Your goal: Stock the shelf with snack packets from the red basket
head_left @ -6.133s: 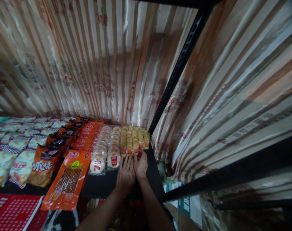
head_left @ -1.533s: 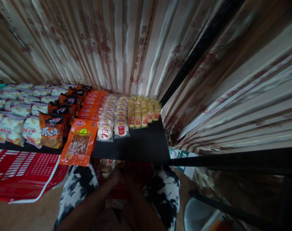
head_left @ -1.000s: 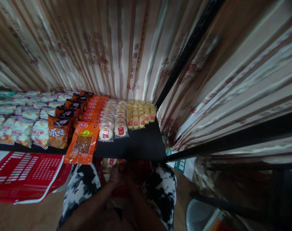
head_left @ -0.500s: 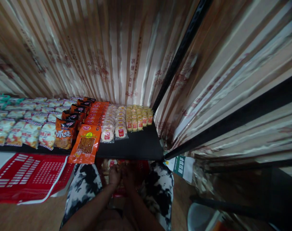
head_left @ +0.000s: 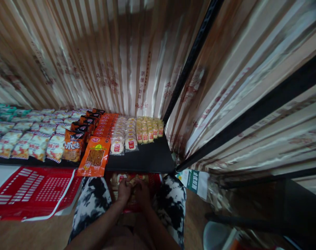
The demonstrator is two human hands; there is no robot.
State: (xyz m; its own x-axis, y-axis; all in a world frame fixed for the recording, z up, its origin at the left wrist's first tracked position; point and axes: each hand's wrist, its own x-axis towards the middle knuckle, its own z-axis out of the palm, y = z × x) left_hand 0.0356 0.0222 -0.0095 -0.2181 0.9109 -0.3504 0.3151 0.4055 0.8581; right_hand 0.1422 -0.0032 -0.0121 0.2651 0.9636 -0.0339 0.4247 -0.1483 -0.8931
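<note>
Between my knees, under the front edge of the black shelf (head_left: pixel 147 161), stands a red basket (head_left: pixel 155 180) with wrapped round snacks (head_left: pixel 120 177) in it. Both hands reach into it, close together. My left hand (head_left: pixel 124 191) has its fingers closed on a small yellowish wrapped snack (head_left: pixel 133 181). From the other side my right hand (head_left: pixel 142 191) closes on yellowish wrapped snacks too; its fingers are dim and partly hidden. Up on the shelf are rows of yellow wrapped snacks (head_left: pixel 148 132) and white round wrapped snacks (head_left: pixel 131 143).
Left of these stand orange stick-snack packets (head_left: pixel 96 156), dark orange bags (head_left: pixel 73 146) and white bags (head_left: pixel 39 146). Another red basket (head_left: pixel 30 192) is at lower left. Black metal bars (head_left: pixel 191 66) rise at right, before a pleated curtain (head_left: pixel 137 52). A whitish bin (head_left: pixel 217 234) stands lower right.
The view has shifted slightly. My hands have stayed together in the basket and the right has moved a little to the right, so the yellowish snack between them shows more clearly.
</note>
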